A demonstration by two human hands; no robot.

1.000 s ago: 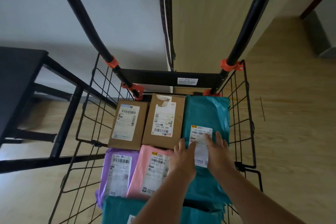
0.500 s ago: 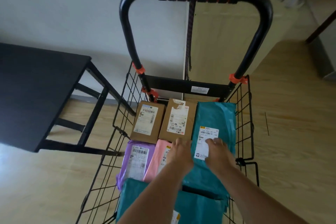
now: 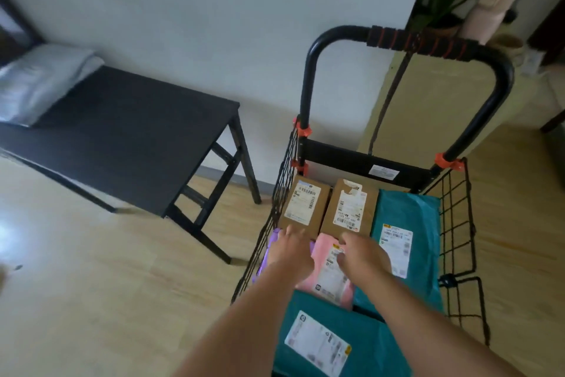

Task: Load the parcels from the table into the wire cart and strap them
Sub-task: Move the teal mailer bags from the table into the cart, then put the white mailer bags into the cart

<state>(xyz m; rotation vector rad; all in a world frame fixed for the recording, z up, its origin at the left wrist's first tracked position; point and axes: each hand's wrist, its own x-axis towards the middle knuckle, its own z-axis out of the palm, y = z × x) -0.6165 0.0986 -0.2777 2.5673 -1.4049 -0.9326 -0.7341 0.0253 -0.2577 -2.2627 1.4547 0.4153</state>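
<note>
The black wire cart (image 3: 456,223) stands on the floor with several parcels inside. Two brown boxes (image 3: 305,202) (image 3: 351,208) lie at the back, a teal bag (image 3: 406,223) at the right, a pink bag (image 3: 331,269) in the middle, a purple bag (image 3: 270,246) at the left and another teal bag (image 3: 330,337) at the front. My left hand (image 3: 290,249) lies flat on the purple bag, fingertips at the left box. My right hand (image 3: 362,254) rests on the pink bag, fingers at the right box's near edge.
A black table (image 3: 122,135) stands to the left of the cart, with a grey padded parcel (image 3: 39,83) at its far end. The cart's tall handle (image 3: 412,43) rises behind the boxes. A dark strap (image 3: 388,95) hangs from it. Wooden floor surrounds the cart.
Both hands have moved left, off the right teal bag and onto the purple and pink bags. The view has swung left and up, bringing the table and grey parcel into sight.
</note>
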